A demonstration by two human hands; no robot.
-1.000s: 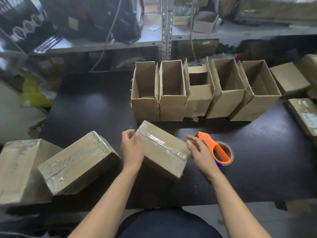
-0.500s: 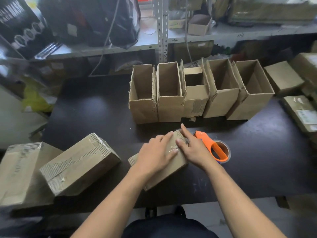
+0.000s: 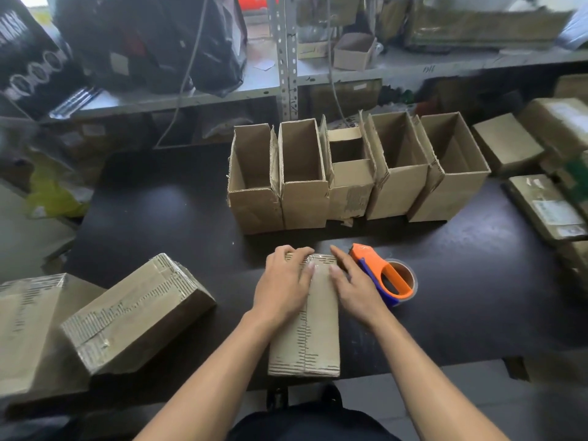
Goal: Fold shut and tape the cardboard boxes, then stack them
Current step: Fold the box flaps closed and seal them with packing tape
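A closed cardboard box (image 3: 310,332) lies lengthwise on the black table (image 3: 159,224) right in front of me, with clear tape over its far end. My left hand (image 3: 283,281) presses flat on the box's far left part. My right hand (image 3: 353,284) presses flat on its far right edge. An orange tape dispenser (image 3: 381,275) with a tape roll lies just right of my right hand. Two taped boxes sit at the left, one box (image 3: 136,313) leaning on the other box (image 3: 28,326).
Several open, upright cardboard boxes (image 3: 350,173) stand in a row at the table's middle back. More closed boxes (image 3: 547,208) lie at the right edge. A cluttered metal shelf (image 3: 286,58) with bags stands behind the table.
The box has turned from a diagonal lie to pointing straight away from me and has slid nearer. Both hands stay flat on its far end.
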